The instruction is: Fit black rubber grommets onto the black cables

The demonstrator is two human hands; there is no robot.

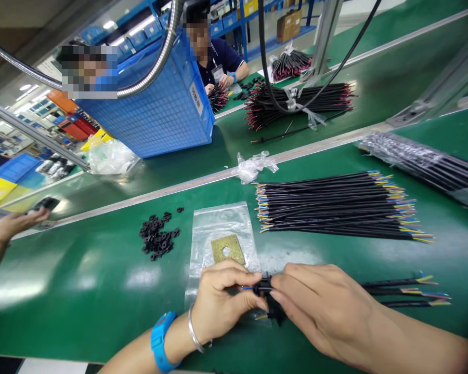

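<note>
My left hand (220, 293), with a blue wristband and a silver bangle, pinches a small black plastic part (262, 285) between thumb and forefinger. A blue wire end shows at the part's left side, by the fingertips. From the other side, my right hand (327, 301) is closed on the black cable at this part; its fingers cover most of the cable. Below the fingertips are more dark pieces and a yellow wire end. Several black cables (405, 292) with stripped coloured ends stick out behind my right hand. A flat yellowish square (234, 253) with a round hole lies on a clear zip bag (205, 223) behind my left hand.
Small black parts (158, 239) lie piled at left. Behind my right hand is a row of black cables (327, 205); a wrapped bundle (425, 161) sits farther right. A metal rail (179, 186) crosses the green bench. Beyond are a blue crate (156, 104) and co-workers; another person's hand (15, 223) holds a dark object.
</note>
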